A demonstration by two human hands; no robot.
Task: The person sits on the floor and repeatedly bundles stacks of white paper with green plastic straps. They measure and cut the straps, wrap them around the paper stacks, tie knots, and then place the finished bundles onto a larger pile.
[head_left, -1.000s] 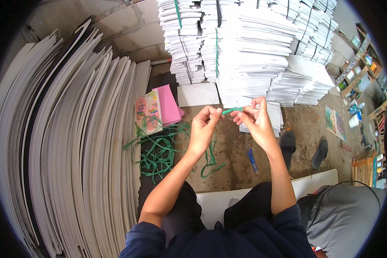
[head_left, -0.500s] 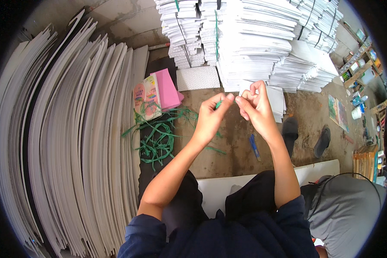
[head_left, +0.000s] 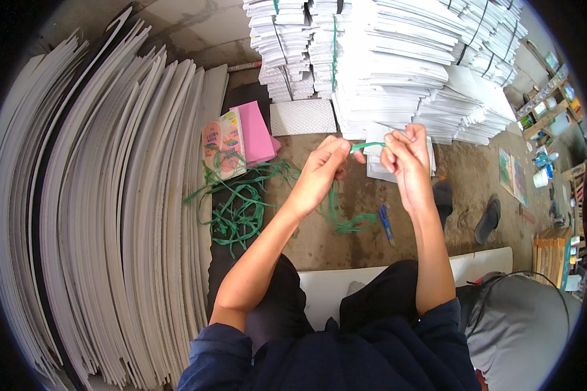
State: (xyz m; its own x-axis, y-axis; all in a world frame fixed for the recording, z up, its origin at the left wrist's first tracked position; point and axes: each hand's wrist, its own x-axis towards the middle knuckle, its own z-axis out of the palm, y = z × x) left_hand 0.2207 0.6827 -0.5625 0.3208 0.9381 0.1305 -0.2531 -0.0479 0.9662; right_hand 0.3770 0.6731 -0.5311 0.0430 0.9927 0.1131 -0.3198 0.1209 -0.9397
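A short stretch of green plastic twine (head_left: pixel 370 145) runs between my two hands, in front of the white stacks. My left hand (head_left: pixel 324 168) is closed and pinches one end of it. My right hand (head_left: pixel 407 158) grips the other end with bent fingers. Loose green strands (head_left: pixel 339 218) hang or lie below my left hand; I cannot tell whether they join the held piece. A tangled heap of the same green twine (head_left: pixel 238 215) lies on the black sheet to the left. On the floor, below my right hand, rests a blue cutter knife (head_left: pixel 386 225).
Tall grey-white boards (head_left: pixel 130 215) stand on edge along the left. White sheet stacks (head_left: pixel 391 58) rise at the back. Pink sheets (head_left: pixel 255 130) and a printed booklet (head_left: pixel 223 143) lie near the twine heap. Dark slippers (head_left: pixel 488 220) and a person in grey trousers (head_left: pixel 522 326) are at right.
My hands have moved apart, the right one shifting rightward, and green twine now shows stretched between them. More green strands now show beneath my left hand.
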